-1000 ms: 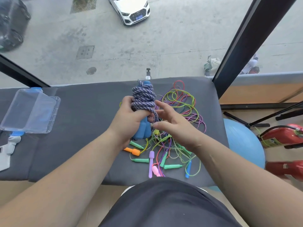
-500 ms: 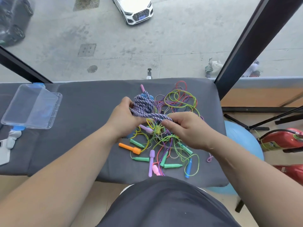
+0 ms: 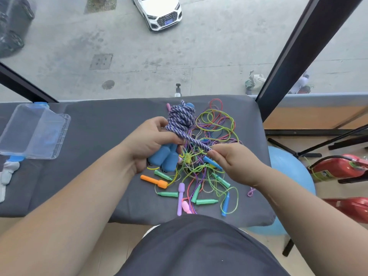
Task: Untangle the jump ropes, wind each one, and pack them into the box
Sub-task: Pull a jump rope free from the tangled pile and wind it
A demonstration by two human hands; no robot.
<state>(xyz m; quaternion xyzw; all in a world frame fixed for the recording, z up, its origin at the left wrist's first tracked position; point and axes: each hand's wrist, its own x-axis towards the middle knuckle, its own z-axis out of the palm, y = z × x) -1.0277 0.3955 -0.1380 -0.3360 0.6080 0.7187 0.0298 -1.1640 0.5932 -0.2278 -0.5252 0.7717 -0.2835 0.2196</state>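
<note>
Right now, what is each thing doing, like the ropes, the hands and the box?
Braided purple rope: mostly wound into a bundle, one stretch pulled taut.
Blue handles: side by side, sticking out below the bundle.
Left hand: grips the bundle.
Right hand: pinches the taut stretch.
Thin coloured ropes: tangled, lying on the grey mat.
Clear plastic box: on the mat's left, no rope visible inside.

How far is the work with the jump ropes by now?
Nearly done: the purple braided rope is mostly wound round its blue handles. In hand: the left hand grips the handles, the right hand pinches the rope's free end. Left: the thin coloured ropes lie tangled on the table; the clear box shows no rope inside.
</note>
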